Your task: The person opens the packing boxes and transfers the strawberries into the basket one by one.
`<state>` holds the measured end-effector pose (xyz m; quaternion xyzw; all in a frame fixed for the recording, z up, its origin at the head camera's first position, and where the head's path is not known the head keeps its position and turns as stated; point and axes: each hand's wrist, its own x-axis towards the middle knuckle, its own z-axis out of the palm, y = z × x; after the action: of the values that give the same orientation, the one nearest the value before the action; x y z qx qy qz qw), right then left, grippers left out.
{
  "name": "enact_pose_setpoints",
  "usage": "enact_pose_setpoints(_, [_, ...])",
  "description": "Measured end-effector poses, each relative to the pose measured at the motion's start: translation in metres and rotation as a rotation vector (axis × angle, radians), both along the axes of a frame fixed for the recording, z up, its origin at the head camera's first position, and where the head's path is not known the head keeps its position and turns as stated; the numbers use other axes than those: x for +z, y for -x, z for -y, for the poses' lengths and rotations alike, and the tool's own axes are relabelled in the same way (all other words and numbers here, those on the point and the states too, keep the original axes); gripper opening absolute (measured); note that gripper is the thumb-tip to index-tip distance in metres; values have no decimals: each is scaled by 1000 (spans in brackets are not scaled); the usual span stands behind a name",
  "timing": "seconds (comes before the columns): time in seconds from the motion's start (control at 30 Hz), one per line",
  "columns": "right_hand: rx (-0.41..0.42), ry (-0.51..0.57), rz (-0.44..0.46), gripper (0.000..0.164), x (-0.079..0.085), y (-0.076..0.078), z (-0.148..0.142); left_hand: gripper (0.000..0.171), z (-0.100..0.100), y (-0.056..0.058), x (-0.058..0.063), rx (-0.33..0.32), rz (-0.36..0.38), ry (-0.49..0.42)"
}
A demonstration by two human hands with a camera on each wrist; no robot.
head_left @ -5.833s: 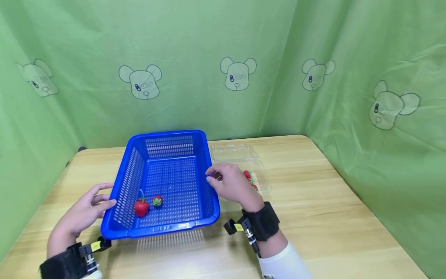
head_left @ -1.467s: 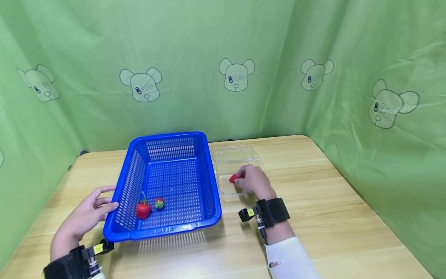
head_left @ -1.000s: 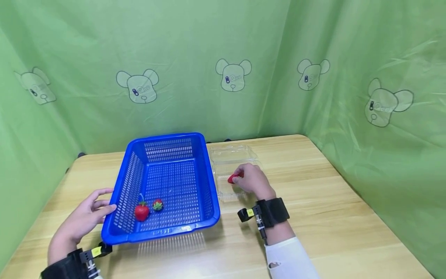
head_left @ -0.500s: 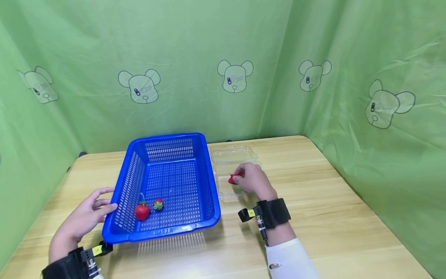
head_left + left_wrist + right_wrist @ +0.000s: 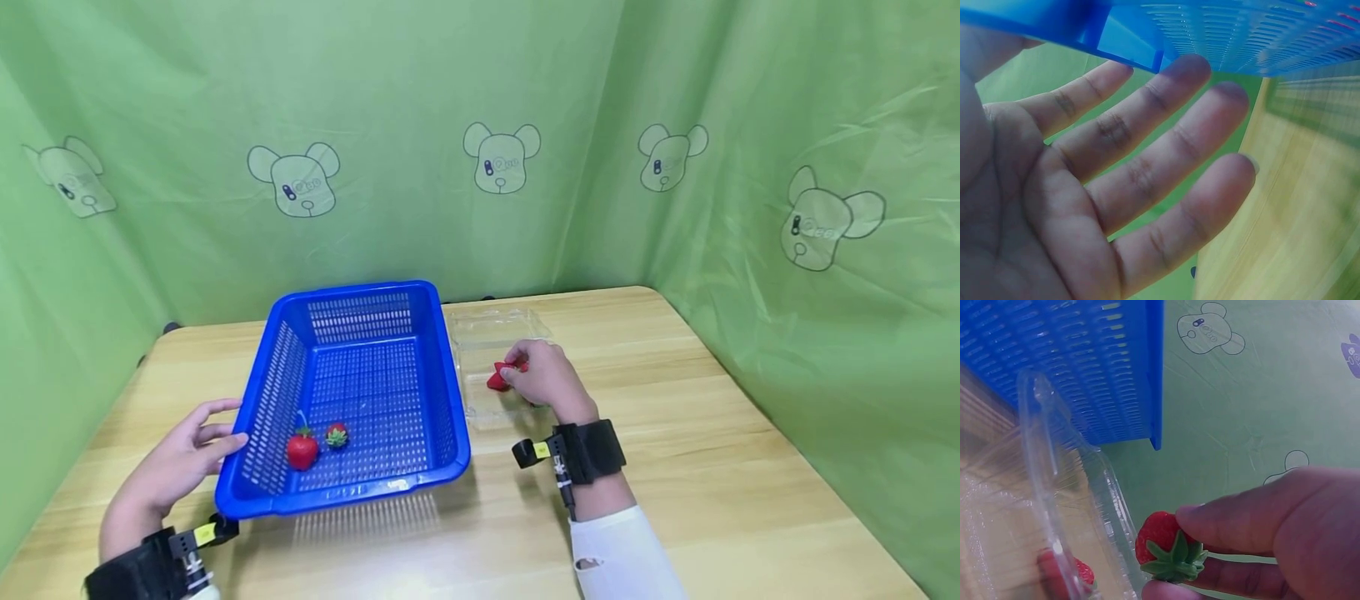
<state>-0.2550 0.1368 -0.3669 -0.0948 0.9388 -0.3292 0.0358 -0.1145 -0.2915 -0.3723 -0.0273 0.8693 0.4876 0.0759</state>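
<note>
My right hand [image 5: 547, 377] pinches a strawberry [image 5: 1164, 540] between thumb and fingers, its green leaves towards the wrist camera. The hand is over a clear plastic container [image 5: 480, 408], where more red fruit [image 5: 1057, 575] shows through the wall in the right wrist view. My left hand [image 5: 180, 454] touches the left side of a blue plastic basket [image 5: 341, 500], thumb at the rim. In the left wrist view its fingers [image 5: 1172, 137] are extended beside and under the basket's edge. A larger strawberry [image 5: 302, 452] and a smaller strawberry [image 5: 337, 435] lie inside the basket.
The container's clear lid [image 5: 498, 327] lies folded back on the far side. Everything stands on a wooden table [image 5: 697, 467]. Green curtains [image 5: 405, 150] with printed bear heads hang behind and at both sides.
Since the earliest frame my right hand has gone from the basket's right rim to the container and now pinches a strawberry there. The left hand stays at the basket.
</note>
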Motion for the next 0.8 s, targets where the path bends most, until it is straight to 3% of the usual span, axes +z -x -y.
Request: enact_pose_setpoints(0.8, [33,23,-51,15,6,-2,3,56,-4,-1,4,7,11,-6])
